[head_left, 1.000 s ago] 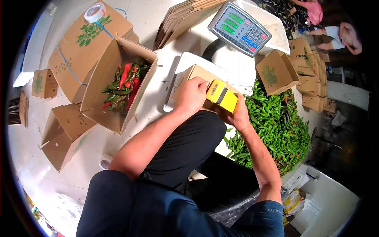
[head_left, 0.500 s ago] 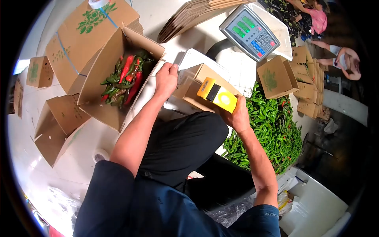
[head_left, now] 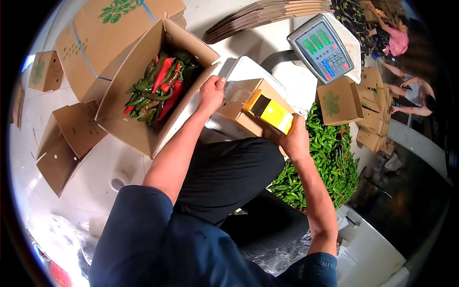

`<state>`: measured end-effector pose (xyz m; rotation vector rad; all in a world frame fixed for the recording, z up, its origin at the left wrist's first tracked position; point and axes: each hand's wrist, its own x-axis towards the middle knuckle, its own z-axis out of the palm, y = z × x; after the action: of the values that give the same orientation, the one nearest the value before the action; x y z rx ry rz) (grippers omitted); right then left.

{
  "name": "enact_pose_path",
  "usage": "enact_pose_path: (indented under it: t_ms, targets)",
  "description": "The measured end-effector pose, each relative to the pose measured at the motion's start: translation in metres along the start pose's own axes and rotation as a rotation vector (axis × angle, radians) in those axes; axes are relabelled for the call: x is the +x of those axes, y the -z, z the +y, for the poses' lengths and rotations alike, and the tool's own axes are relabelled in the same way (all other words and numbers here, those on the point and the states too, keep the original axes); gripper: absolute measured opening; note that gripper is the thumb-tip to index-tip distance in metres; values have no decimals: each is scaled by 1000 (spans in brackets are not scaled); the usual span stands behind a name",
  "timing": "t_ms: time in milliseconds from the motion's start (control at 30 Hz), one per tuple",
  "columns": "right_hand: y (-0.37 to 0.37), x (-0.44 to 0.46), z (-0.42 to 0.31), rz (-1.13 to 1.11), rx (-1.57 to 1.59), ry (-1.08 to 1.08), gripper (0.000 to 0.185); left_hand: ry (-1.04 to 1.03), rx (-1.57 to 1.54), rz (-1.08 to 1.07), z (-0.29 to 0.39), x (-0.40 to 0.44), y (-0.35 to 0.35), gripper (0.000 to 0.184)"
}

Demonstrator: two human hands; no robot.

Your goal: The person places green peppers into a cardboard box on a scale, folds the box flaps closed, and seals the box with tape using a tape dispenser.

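Observation:
My right hand (head_left: 295, 138) is wrapped round a yellow tape dispenser (head_left: 275, 115), tilted over a small cardboard box (head_left: 243, 112). The box rests on the pale platform of a scale (head_left: 248, 69). At the box's left end is my left hand (head_left: 211, 95), its fingers curled closed; what they grip, if anything, is hidden. A shiny patch like clear tape (head_left: 233, 94) shows on the box near that hand. Just left stands a larger open carton (head_left: 129, 62) with red and dark green peppers (head_left: 158, 91) inside.
The scale's display (head_left: 321, 48) stands beyond the box. Green peppers (head_left: 322, 162) are heaped on the right, beside an open carton (head_left: 340, 103). Flattened cardboard (head_left: 267, 14) lies at the back; a tape roll (head_left: 118, 181) sits on the floor. Other people (head_left: 397, 40) are at far right.
The view has shifted, so most things sit farther right. The tape dispenser has turned and sits lower against the box. The clear strip near my left hand now looks flatter on the cardboard.

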<state>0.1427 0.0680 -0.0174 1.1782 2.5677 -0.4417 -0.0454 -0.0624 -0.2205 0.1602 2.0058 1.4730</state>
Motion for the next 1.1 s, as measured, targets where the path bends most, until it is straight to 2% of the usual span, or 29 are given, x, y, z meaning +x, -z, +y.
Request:
enact_pose_path:
  t_ms: [167, 300, 400, 500, 567, 600, 700, 800, 900, 933, 1033, 1067, 1100]
  targets:
    - [2, 4, 2, -24, -26, -14, 88, 57, 76, -88, -30, -7, -37, 35]
    - [-4, 3, 8, -1, -33, 9, 89, 52, 233, -215, -18, -10, -30, 31]
    - [-2, 6, 7, -6, 3, 3, 89, 204, 401, -259, -28, -5, -24, 29]
    - [-1, 3, 7, -16, 38, -3, 89, 77, 385, -153, -61, 0, -31, 31]
    - [0, 3, 7, -14, 59, 10, 89, -73, -94, -253, -61, 18, -39, 62]
    - [-1, 4, 7, -13, 98, 10, 88, -84, -402, -448, 10, -1, -17, 75]
    - [-11, 5, 16, 42, 44, 10, 85, -303, -463, -787, 48, -12, -35, 81]
    - [-4, 6, 12, -14, 100, -18, 84, -58, -572, -722, 29, 3, -54, 83]
    - [-7, 8, 16, 32, 50, 68, 84, 84, -527, -765, -2, 27, -58, 83]
    - [-6, 8, 16, 21, 43, 45, 85, 247, -652, -768, -4, 24, -52, 84]
    - [-3, 6, 15, -7, 72, 37, 84, 136, -742, -608, 7, 19, -40, 84]
    - [-3, 5, 16, 6, 49, 59, 83, 68, -912, -552, 8, 17, -33, 84]
    - [-5, 5, 18, 20, 50, 77, 79, -33, -929, -545, 34, 7, -9, 82]
